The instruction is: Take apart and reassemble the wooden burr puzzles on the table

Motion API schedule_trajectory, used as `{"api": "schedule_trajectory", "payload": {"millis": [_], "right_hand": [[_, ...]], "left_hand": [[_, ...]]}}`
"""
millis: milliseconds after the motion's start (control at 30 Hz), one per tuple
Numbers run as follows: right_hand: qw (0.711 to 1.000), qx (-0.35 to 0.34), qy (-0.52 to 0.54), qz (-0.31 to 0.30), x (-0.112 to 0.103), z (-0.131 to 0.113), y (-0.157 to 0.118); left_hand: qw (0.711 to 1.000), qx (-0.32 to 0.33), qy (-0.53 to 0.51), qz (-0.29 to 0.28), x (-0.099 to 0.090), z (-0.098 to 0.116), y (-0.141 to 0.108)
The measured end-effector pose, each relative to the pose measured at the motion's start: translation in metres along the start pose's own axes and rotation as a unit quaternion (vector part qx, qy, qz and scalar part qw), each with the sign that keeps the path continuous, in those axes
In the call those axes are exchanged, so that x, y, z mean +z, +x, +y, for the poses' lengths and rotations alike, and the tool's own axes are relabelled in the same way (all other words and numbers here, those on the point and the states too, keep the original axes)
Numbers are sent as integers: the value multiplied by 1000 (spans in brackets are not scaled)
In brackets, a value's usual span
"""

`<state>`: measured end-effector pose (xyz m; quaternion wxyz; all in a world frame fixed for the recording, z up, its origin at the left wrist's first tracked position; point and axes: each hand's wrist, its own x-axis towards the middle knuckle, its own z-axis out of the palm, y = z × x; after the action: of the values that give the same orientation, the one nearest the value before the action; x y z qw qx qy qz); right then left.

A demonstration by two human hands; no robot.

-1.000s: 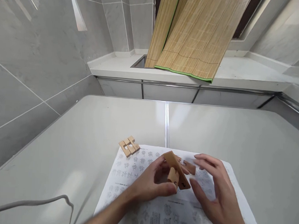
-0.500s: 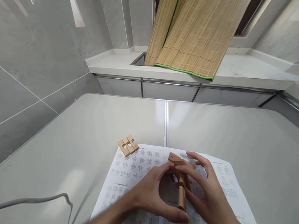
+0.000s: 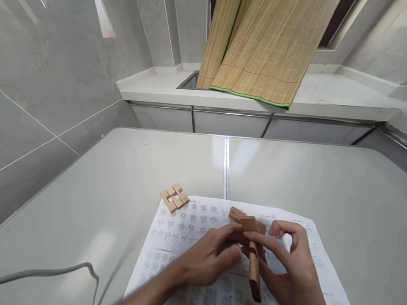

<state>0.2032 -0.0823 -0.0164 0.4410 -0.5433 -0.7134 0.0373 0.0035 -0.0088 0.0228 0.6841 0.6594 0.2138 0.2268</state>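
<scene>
Over a printed instruction sheet (image 3: 169,256), both hands grip a wooden interlocking puzzle (image 3: 253,266) made of crossing bars. My left hand (image 3: 214,254) is closed on its left side, fingertips at the crossing and thumb bent in close. From the right, my right hand (image 3: 289,263) pinches the upright bar between index finger and thumb, its other fingers curled away. One long bar points down toward me, and shorter pieces stick out at the top left and right. Fingers hide much of the crossing.
A flat group of joined wooden pieces (image 3: 175,198) lies at the sheet's top left corner. A grey cable (image 3: 44,273) runs over the white table (image 3: 119,175) at lower left. Behind stands a counter (image 3: 152,89) with a bamboo mat (image 3: 265,50) hanging over it.
My left thumb has drawn back from the bar's lower end and folded in. The puzzle has tilted, its long bar swinging slightly right. My right hand's upper fingers have curled.
</scene>
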Motion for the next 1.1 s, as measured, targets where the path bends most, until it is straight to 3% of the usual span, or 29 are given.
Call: {"api": "schedule_trajectory", "payload": {"millis": [133,267,433,700,967,1100], "right_hand": [[1000,-25,15,11,4,-10,2],[999,-41,6,18,7,-13,1],[999,-16,35,3,9,-10,-4],[993,44,110,-6,9,-13,-3],[987,129,95,-23,10,-6,-13],[989,115,94,-9,9,-2,-17]], "left_hand": [[998,-37,45,25,3,-2,2],[1000,-23,-10,14,6,-6,5],[999,-41,-20,25,7,-10,5],[997,-30,77,8,4,-1,3],[998,-48,50,9,6,-1,3],[998,-50,29,12,4,-1,4]]}}
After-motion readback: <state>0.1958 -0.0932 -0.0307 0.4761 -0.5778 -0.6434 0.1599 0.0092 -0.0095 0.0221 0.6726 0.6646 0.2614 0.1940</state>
